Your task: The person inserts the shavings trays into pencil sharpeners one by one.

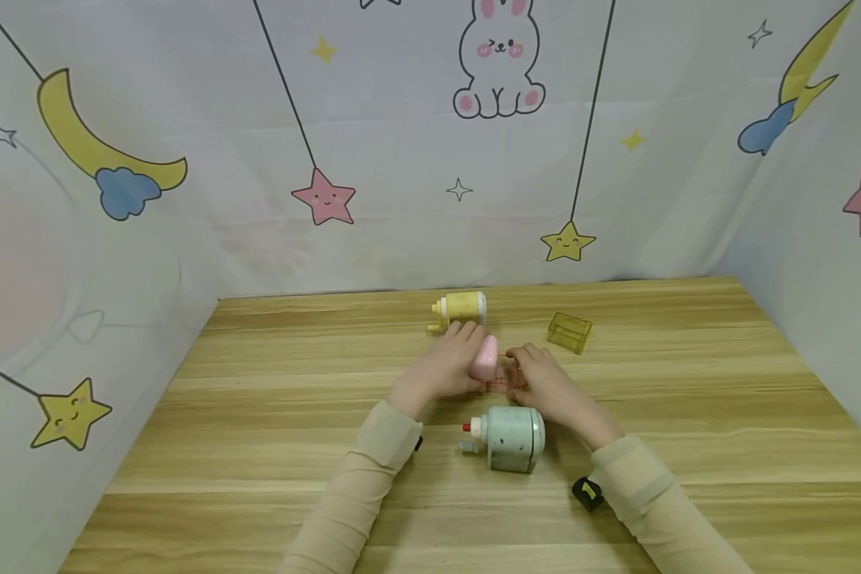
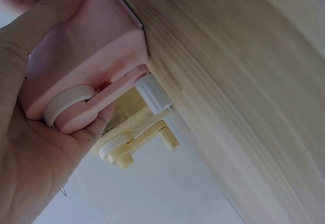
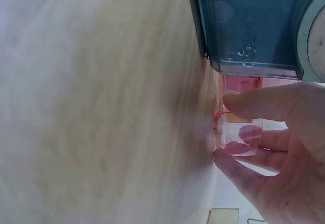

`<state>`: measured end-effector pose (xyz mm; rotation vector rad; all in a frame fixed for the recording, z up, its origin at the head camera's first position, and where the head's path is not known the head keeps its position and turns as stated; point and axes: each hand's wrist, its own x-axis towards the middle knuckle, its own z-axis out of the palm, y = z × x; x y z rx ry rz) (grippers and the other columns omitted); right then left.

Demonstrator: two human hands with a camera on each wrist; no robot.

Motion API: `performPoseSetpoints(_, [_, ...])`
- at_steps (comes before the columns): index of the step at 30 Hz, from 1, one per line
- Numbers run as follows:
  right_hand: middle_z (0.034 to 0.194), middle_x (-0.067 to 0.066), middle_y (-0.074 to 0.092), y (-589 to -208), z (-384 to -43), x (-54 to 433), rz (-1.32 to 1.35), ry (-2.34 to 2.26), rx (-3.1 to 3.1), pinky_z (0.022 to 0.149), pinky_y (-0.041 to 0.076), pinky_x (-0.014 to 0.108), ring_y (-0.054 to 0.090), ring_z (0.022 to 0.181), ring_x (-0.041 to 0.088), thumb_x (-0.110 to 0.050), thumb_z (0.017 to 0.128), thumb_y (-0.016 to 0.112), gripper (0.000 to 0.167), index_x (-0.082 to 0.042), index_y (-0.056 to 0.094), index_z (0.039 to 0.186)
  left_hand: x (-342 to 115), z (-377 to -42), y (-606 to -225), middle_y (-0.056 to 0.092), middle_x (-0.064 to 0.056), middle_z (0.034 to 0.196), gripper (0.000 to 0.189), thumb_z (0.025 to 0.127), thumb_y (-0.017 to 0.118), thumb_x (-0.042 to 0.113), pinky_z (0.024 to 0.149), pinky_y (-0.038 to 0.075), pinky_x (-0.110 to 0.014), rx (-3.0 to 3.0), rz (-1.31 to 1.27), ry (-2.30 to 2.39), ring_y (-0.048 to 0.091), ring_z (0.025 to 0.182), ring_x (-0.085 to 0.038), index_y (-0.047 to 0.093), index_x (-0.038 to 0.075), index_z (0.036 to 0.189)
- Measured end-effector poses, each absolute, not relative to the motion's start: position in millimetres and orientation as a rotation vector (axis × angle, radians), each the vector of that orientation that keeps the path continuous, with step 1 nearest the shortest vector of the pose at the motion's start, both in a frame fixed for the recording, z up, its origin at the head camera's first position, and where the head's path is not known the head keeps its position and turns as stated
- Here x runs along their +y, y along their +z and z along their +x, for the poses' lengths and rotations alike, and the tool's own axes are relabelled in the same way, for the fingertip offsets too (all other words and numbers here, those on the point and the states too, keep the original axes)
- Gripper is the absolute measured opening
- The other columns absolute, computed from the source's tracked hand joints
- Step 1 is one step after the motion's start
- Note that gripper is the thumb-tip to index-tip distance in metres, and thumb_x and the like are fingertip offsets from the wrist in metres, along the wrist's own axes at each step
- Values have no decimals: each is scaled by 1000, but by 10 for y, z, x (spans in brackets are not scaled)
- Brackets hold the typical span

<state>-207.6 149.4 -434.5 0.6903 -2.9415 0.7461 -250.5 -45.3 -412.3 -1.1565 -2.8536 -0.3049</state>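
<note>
My left hand (image 1: 438,368) grips a pink hand-crank pencil sharpener (image 1: 485,359) lying on the wooden table, thumb and fingers around its body. The left wrist view shows the sharpener's pink crank arm (image 2: 114,94) with a grey knob, and a white ring at its base. To the right, my right hand (image 1: 548,387) holds a clear pinkish shavings drawer (image 3: 242,135) between thumb and fingers, low by the tabletop and close to the sharpener's end. A teal pencil sharpener (image 1: 511,438) stands nearer, between my forearms.
Behind my left hand is a yellow pencil sharpener (image 1: 463,306). A clear yellow drawer (image 1: 569,332) lies at the back right. The table (image 1: 294,351) meets a cloth wall (image 1: 409,247) printed with stars, moons and a rabbit.
</note>
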Motion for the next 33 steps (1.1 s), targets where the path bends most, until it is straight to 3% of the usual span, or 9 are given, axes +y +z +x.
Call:
performPoseSetpoints(9, [117, 19, 59, -4348, -2098, 1499, 675, 753, -2942, 86, 48, 44, 54, 102, 31, -13, 79, 77, 57, 5, 52, 126, -463, -2500, -4121, 52, -10, 128, 74, 73, 83, 26, 100, 47, -37, -2858, -1168, -334, 49, 114, -25, 44, 5, 132])
performPoseSetpoints(15, [111, 17, 59, -4346, -2111, 1494, 671, 737, -2942, 82, 47, 41, 53, 94, 26, -24, 79, 79, 65, 3, 52, 131, -462, -2505, -4117, 52, -10, 127, 70, 74, 83, 26, 100, 47, -37, -2844, -1176, -344, 48, 115, -25, 45, 6, 130])
performPoseSetpoints(20, [103, 14, 59, -4350, -2119, 1493, 667, 731, -2924, 73, 43, 34, 49, 85, 21, -28, 80, 78, 59, 2, 57, 125, -459, -2503, -4114, 52, -10, 128, 70, 74, 82, 25, 99, 47, -38, -2850, -1179, -352, 49, 115, -26, 45, 7, 131])
performPoseSetpoints(33, [105, 13, 60, -4355, -2123, 1504, 648, 736, -2922, 73, 44, 35, 52, 88, 22, -30, 80, 78, 55, 0, 59, 121, -458, -2509, -4117, 52, -7, 130, 71, 74, 82, 26, 102, 46, -35, -2857, -1184, -325, 47, 117, -23, 45, 8, 133])
